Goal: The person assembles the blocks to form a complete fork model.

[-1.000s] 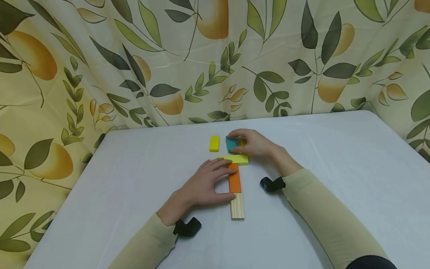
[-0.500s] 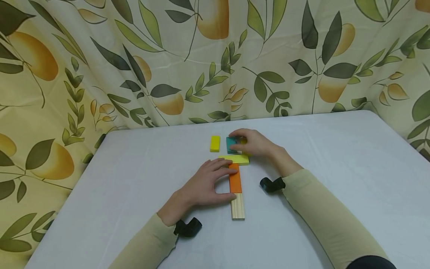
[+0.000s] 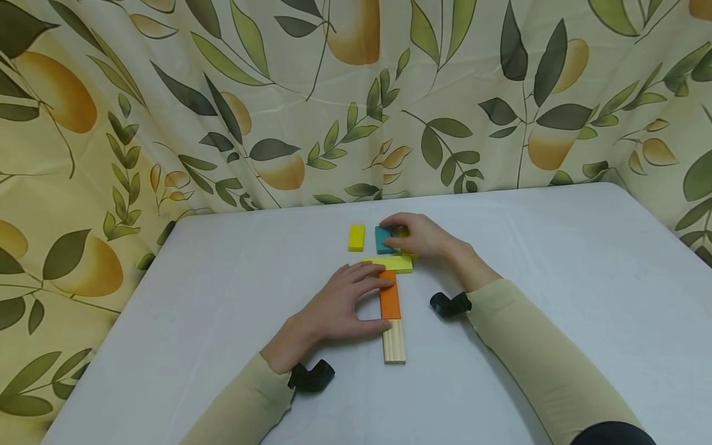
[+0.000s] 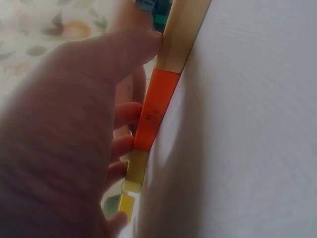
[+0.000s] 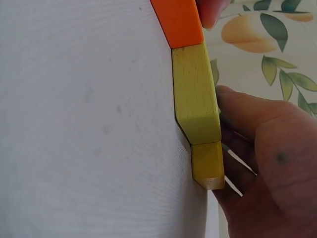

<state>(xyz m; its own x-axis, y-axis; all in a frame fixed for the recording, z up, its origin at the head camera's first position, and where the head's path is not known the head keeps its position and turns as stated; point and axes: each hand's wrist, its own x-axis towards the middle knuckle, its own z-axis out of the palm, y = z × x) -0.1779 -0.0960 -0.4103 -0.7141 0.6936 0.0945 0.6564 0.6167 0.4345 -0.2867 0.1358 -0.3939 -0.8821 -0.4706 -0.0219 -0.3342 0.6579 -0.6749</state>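
My left hand [image 3: 339, 306] lies with fingers spread over a row of blocks. Its thumb touches the plain wooden block [image 3: 394, 346], while its fingertips reach the orange block [image 3: 390, 303] and the yellow-green crossways block [image 3: 399, 265]. Beyond that crosspiece, my right hand [image 3: 428, 238] pinches a teal block [image 3: 381, 237] between thumb and index finger. A yellow block [image 3: 410, 254] is partly hidden under the right hand; in the right wrist view this yellow block [image 5: 208, 161] appears past the end of the yellow-green block [image 5: 195, 89].
Another yellow block [image 3: 356, 238] stands by itself left of the teal one. Black cameras [image 3: 313, 376] are strapped at both wrists. The white-covered table [image 3: 556, 259] ends at a leaf-and-fruit patterned curtain [image 3: 356, 93] behind the blocks.
The teal block has straightened slightly under my right fingers, and the right thumb has shifted a little up along it. My left hand has stayed in place.
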